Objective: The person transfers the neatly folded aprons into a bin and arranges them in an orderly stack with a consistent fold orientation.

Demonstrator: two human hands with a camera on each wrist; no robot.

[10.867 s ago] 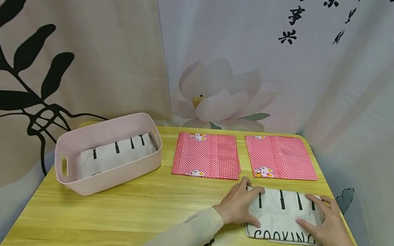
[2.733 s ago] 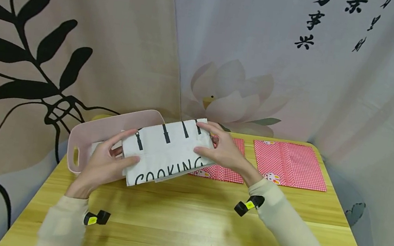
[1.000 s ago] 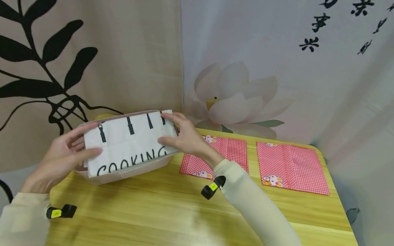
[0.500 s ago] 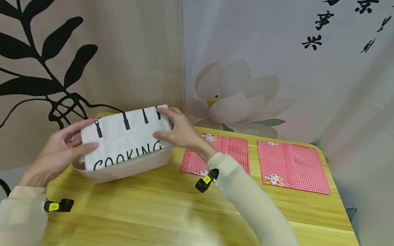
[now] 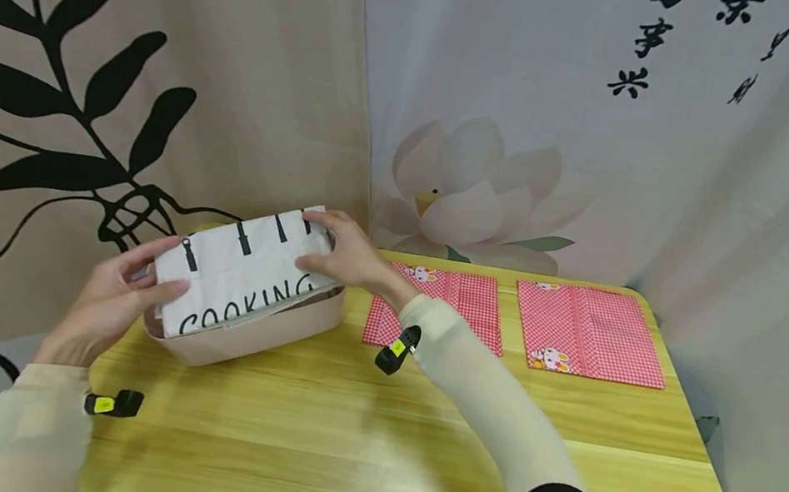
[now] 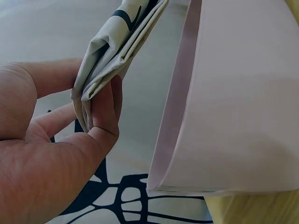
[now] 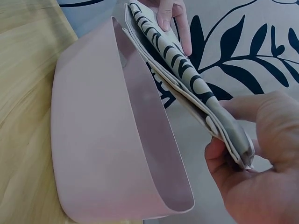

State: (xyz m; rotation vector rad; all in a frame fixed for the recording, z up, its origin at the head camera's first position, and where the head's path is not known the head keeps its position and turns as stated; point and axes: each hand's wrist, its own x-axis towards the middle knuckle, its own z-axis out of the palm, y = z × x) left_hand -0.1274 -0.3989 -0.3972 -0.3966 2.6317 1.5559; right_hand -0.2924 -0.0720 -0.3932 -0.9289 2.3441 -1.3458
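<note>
A folded white cloth [image 5: 239,270], printed with "COOKING" and dark utensil shapes, is held tilted over the pink basket [image 5: 260,341]. My left hand [image 5: 115,295] pinches its left end, thumb on top and fingers beneath, as the left wrist view shows with the folded layers [image 6: 110,60] between them. At the other end my right hand [image 5: 348,252] pinches the cloth the same way. In the right wrist view the bundle [image 7: 182,74] is above the basket's rim [image 7: 154,177], with a gap between them. The cloth hides most of the basket's inside in the head view.
Two folded red-checked cloths with rabbit prints, one left [image 5: 431,306] and one right [image 5: 590,332], lie flat at the table's back. The yellow wooden table [image 5: 307,435] meets a printed curtain [image 5: 257,92] behind.
The white cloth was lifted from the table's right side and carried left over the basket by both hands. Over the last second it has shifted slightly further left.
</note>
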